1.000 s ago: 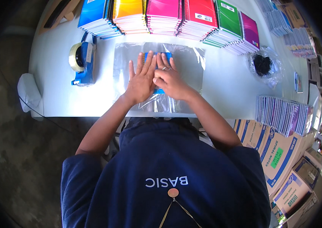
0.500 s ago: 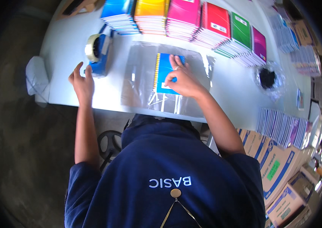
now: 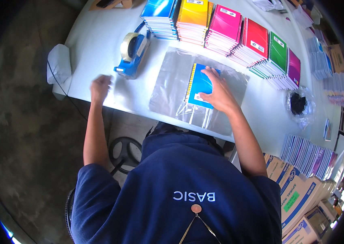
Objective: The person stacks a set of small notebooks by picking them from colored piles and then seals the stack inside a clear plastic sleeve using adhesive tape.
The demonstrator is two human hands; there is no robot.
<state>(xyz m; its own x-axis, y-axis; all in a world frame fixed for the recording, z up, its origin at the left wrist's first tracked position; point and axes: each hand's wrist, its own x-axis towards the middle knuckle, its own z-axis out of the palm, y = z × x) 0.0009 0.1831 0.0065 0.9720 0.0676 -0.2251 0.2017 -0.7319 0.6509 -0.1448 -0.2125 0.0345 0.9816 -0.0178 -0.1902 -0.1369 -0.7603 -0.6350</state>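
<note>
A blue spiral notebook (image 3: pixel 199 85) with a yellow coil lies on a clear plastic sheet or bag (image 3: pixel 170 79) near the table's front edge. Over its right half rests my right hand (image 3: pixel 221 92), fingers spread, thumb near the small white label. My left hand (image 3: pixel 100 87) is off to the left, just above the table edge, blurred by motion. Its fingers are drawn together, and whether they pinch anything thin does not show. Beyond it stands a blue tape dispenser (image 3: pixel 133 57) with a roll of clear tape (image 3: pixel 126 45).
Stacks of spiral notebooks line the far side: blue (image 3: pixel 159 8), yellow (image 3: pixel 193 14), pink (image 3: pixel 224 22), red (image 3: pixel 255 40), green (image 3: pixel 278 49) and purple (image 3: pixel 293 67). A plastic-wrapped black bundle (image 3: pixel 298 103) sits at right. Cardboard boxes (image 3: pixel 298 199) stand below. A white wrapped block (image 3: pixel 59 64) is at the left corner.
My left hand has moved from beside the tape dispenser toward the front edge, its fingers drawing together. My right fingers have spread flatter over the notebook. The whole view has shifted.
</note>
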